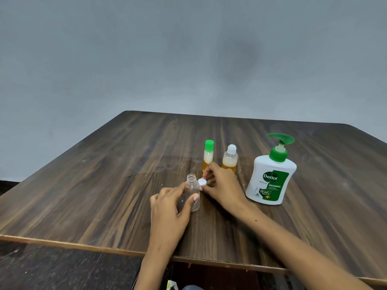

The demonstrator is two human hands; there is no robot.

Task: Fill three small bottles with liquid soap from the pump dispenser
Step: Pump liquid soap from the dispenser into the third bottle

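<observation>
Looking down over the wooden table, I see the left hand wrapped around the empty clear bottle, fingers and thumb curled on its body, holding it upright on the tabletop with its mouth open. Just beside the neck, the right hand pinches the small white cap between its fingertips. Behind the hands stand two capped bottles holding amber soap: the green-capped bottle and, to its right, the white-capped bottle. Further right, apart from both hands, the white pump dispenser stands upright, green pump head on top.
</observation>
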